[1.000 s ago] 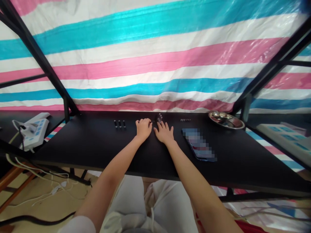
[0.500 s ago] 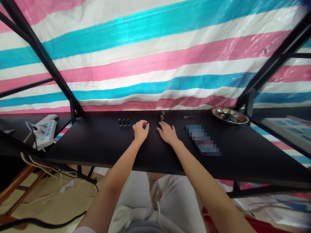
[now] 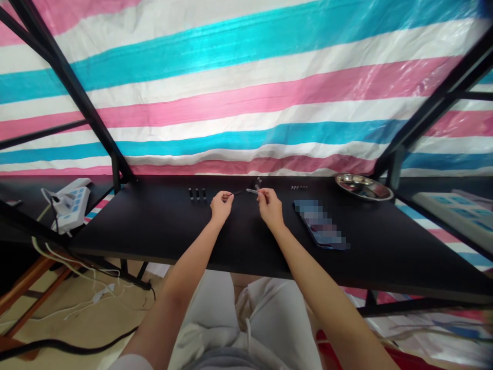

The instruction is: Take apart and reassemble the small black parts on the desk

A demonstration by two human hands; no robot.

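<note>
My left hand is closed in a pinch on a thin black stick-like piece that points right. Facing it, my right hand pinches a short, pale translucent tube that points left. A small gap separates the two pieces. Just behind the tube, a few similar pale pieces lie near the table's back edge, partly hidden by it. Left of my left hand, three small black cylinders with light ends stand in a row.
On the black table a row of several tiny metallic pieces lies right of my hands. A blurred-out phone-like object is nearer me. A shiny metal dish sits back right. A power strip is at far left.
My right hand has picked up a pale tube from behind and drawn it slightly back and rightward, turning it toward the left hand. My left hand still holds the black piece.
</note>
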